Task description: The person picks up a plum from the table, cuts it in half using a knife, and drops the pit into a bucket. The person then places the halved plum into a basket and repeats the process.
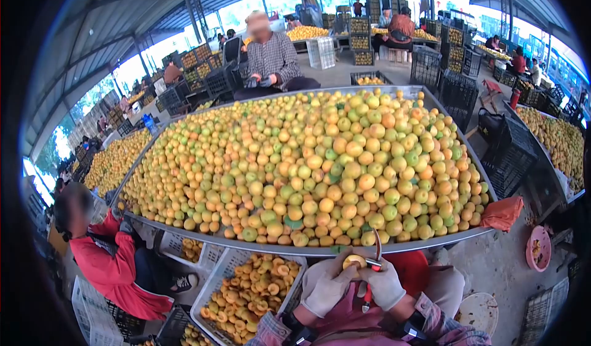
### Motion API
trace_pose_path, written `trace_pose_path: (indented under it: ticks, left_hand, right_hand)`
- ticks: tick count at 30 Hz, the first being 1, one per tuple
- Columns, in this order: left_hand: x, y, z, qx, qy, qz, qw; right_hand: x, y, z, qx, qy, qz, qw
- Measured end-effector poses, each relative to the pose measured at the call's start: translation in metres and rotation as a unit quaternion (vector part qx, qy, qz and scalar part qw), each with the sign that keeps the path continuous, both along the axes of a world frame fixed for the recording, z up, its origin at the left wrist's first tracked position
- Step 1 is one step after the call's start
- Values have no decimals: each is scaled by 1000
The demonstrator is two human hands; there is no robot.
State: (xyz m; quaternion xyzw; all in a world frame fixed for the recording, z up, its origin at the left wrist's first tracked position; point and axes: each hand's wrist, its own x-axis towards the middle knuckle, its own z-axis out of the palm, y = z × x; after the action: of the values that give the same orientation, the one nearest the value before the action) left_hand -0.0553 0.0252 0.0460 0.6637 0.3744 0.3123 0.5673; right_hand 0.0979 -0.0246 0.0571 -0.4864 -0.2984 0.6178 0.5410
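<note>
Both my hands wear pale work gloves and are close together over my lap, at the table's near edge. My left hand (326,290) has its fingers closed round an apricot (354,261). In my right hand (383,284) is a knife (368,295) with a red handle and a thin curved blade that points up beside the fruit. Fingers partly hide the handle and the apricot. Just beyond, a large heap of yellow-orange apricots (295,161) fills the metal-rimmed table (400,246). To the left of my hands is a white crate (212,276) with halved apricots (255,293).
A person in red (114,260) sits at left; another in a checked shirt (271,60) sits across the table. An orange-red bag (502,214) hangs at the right corner. Black crates (510,155) stand at right. A pink basin (538,247) and white bucket lid (478,314) are on the floor.
</note>
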Motion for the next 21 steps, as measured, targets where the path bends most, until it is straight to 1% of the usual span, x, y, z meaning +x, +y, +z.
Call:
trace_pose_path:
  ticks: [1, 3, 5, 7, 8, 9, 11, 12, 13, 15, 16, 17, 18, 19, 20, 21]
  left_hand:
    - [2, -1, 10, 6, -1, -4, 1000]
    - [9, -2, 25, -11, 47, -19, 999]
    - [17, -6, 23, -17, 49, -37, 998]
    - [23, -14, 18, -5, -18, 49, 999]
    - [21, -12, 18, -269, -147, 59, 950]
    - [23, -11, 16, -270, -145, 53, 950]
    - [24, -8, 11, -328, -283, 45, 900]
    - [21, -5, 9, -348, -291, 28, 891]
    - [19, -3, 5, -347, -293, 28, 890]
    - [16, -2, -2, -372, -315, 13, 873]
    - [17, -2, -2, -371, -317, 16, 872]
    - [17, -2, -1, -351, -279, 35, 893]
    - [16, -3, -1, -331, -239, 59, 911]
    - [15, -2, 2, -332, -244, 73, 908]
    - [14, -1, 6, -308, -212, 69, 925]
    - [13, -2, 5, -283, -177, 64, 941]
  right_hand:
    - [3, -1, 2, 6, -1, -4, 1000]
    - [9, -7, 2, 23, 0, -6, 1000]
    - [18, -12, -6, 28, 8, -37, 999]
    - [30, -18, -9, 28, 20, -5, 999]
    - [37, -21, -18, 29, 15, -13, 999]
    - [41, -25, -17, 30, 15, -19, 999]
    - [48, -31, -10, -31, -7, -64, 997]
    - [54, -35, -20, -40, -25, -66, 997]
    - [56, -43, -27, -40, -27, -65, 997]
    - [58, -55, -38, -62, 15, -63, 996]
    - [53, -61, -36, -82, 17, -51, 995]
    - [53, -66, -47, -83, 16, -45, 995]
    - [55, -73, -63, -89, 40, -24, 995]
    - [53, -79, -75, -98, 64, 0, 993]
    - [49, -82, -80, -114, 66, -11, 991]
    - [47, -84, -84, -120, 65, 4, 991]
